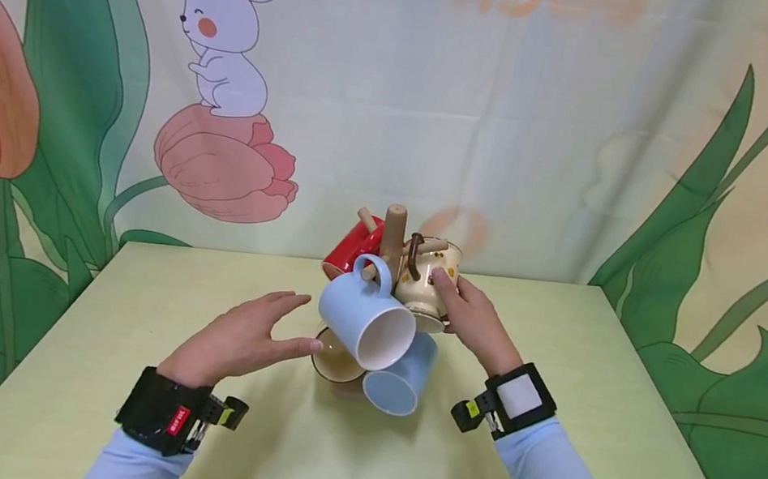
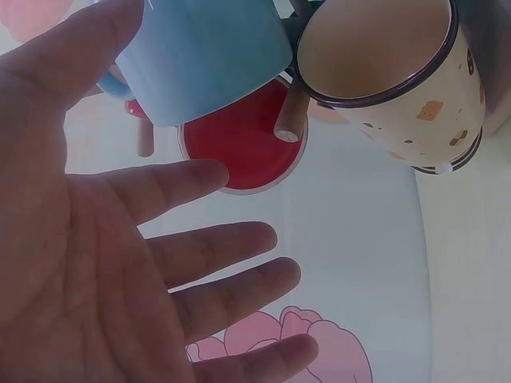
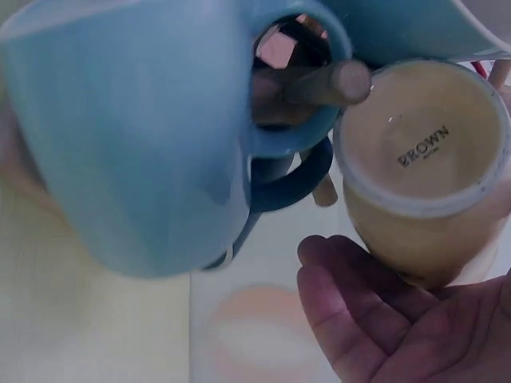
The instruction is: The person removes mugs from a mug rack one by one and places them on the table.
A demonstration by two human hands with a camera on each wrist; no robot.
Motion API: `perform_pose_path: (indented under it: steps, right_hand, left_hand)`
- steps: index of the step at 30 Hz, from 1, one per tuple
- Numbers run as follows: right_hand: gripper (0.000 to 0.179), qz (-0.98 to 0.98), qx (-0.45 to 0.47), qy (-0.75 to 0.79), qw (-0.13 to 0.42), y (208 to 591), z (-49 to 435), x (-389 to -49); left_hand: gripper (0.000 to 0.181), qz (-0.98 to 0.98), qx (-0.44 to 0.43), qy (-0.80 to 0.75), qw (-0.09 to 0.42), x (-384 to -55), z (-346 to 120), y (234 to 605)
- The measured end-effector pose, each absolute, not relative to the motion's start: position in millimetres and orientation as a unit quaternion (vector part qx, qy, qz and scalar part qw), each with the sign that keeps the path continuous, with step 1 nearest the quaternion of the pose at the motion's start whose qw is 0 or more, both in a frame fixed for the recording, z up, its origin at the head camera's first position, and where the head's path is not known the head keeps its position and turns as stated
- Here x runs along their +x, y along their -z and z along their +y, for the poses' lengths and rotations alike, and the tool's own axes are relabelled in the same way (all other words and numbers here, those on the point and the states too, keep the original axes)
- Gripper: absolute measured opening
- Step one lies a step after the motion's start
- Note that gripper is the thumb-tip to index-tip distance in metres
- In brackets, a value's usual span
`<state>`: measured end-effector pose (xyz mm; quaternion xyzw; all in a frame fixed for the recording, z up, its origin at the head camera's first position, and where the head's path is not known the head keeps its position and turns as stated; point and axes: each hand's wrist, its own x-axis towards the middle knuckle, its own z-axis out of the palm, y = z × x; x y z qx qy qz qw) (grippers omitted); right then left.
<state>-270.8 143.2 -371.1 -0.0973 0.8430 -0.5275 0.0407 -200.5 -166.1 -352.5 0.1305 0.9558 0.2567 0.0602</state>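
Observation:
A wooden mug tree [image 1: 394, 233] bears several mugs. With its thumb on the side and fingers curled around behind, my right hand [image 1: 482, 327] holds a cream mug [image 1: 420, 298] with a brown handle, which hangs by a peg on the right. The underside of this cream mug [image 3: 423, 144] reads "BROWN". My left hand [image 1: 237, 342] is spread, fingers straight, just left of the upper light blue mug [image 1: 350, 312]. Its thumb tip overlaps the lower cream mug [image 1: 335, 361] in the head view. A red mug [image 1: 344, 249] hangs at the back left.
A second light blue mug [image 1: 418, 363] hangs low at the front, its mouth facing me. The pale green table [image 1: 251, 450] ends at a curtain [image 1: 532, 129] printed with tulips and a rabbit. Black camera straps [image 1: 164, 409] circle both wrists.

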Motion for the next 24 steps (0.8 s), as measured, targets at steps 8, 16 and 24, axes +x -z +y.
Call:
perform_pose_path:
  steps: [8,16,24]
  right_hand:
    - [0.077,0.796,-0.069,0.596,0.076,370.4,139.4,-270.0]
    - [0.076,0.758,-0.033,0.644,0.095,368.7,134.1,-270.0]
    - [0.067,0.744,0.003,0.667,0.046,367.8,134.0,-269.5]
  left_hand:
    - [0.091,0.955,0.135,-0.257,0.056,-201.5,-167.5,355.4]
    - [0.091,0.954,0.137,-0.260,0.052,-200.4,-171.0,358.8]
    - [0.090,0.954,0.141,-0.260,0.044,-199.2,-172.4,357.9]
